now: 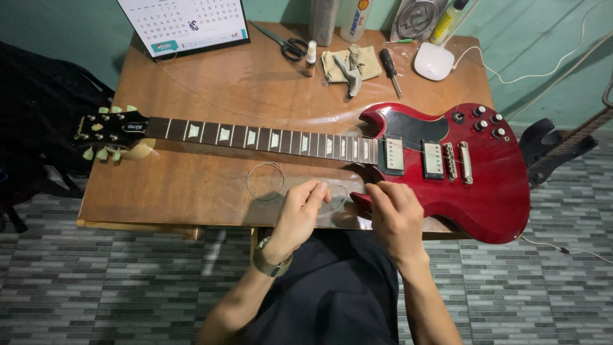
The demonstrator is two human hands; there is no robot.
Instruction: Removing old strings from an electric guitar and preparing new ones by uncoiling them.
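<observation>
While the red electric guitar [447, 185] lies flat across the wooden desk [191, 185], its headstock [108, 131] hangs past the desk's left edge and its body juts over the right front corner. Along the neck [255, 137] the frets run from left to right toward the two pickups [412, 156] and the bridge [456, 161]. Near the front edge, just below the neck, a thin coil of guitar string [265, 181] rests on the wood. The left hand [297, 217], with a watch [271, 262] on its wrist, sits just right of that coil; its fingers [313, 191] are drawn together on a loop of the wire, which curves on toward the right. The right hand [396, 217] hovers at the front edge beside the lower horn of the guitar body, fingers [383, 191] pinched close together, apparently on the other end of the same wire, though the strand itself is too fine to trace there. At the back edge, from left to right, stand a desk calendar [185, 22], scissors [284, 41], a small bottle [311, 57], a crumpled cloth [348, 64], a screwdriver [389, 70] and a white round device [434, 61] with a cable.
</observation>
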